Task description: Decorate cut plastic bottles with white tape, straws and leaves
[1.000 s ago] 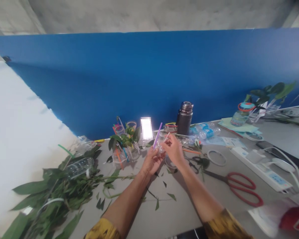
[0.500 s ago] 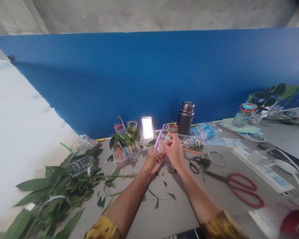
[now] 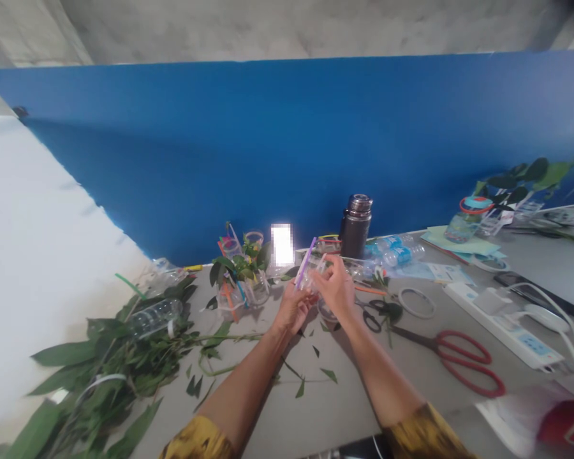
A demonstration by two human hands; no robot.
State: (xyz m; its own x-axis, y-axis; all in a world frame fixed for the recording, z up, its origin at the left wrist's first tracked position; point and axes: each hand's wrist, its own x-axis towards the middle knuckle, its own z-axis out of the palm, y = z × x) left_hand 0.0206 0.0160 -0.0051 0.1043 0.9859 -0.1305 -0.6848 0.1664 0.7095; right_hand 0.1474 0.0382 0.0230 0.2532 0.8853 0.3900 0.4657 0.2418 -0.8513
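My left hand (image 3: 293,310) is closed around a small clear plastic cup (image 3: 310,280) with a purple straw (image 3: 307,259) sticking up out of it. My right hand (image 3: 335,288) meets it from the right, fingers pinched on a thin white straw at the cup's rim. Both hands hover just above the grey table (image 3: 316,408), in front of a cluster of clear cups with leaves and coloured straws (image 3: 242,275).
A heap of leafy branches (image 3: 110,363) and a plastic bottle (image 3: 153,317) lie left. A dark flask (image 3: 355,226) stands by the blue wall. Red scissors (image 3: 459,360), small black scissors (image 3: 373,315), a tape ring (image 3: 415,303) and a power strip (image 3: 507,325) lie right. Leaf scraps litter the table.
Both hands have stayed together at the cup, shifting only slightly; the right fingers have moved a little at the rim.
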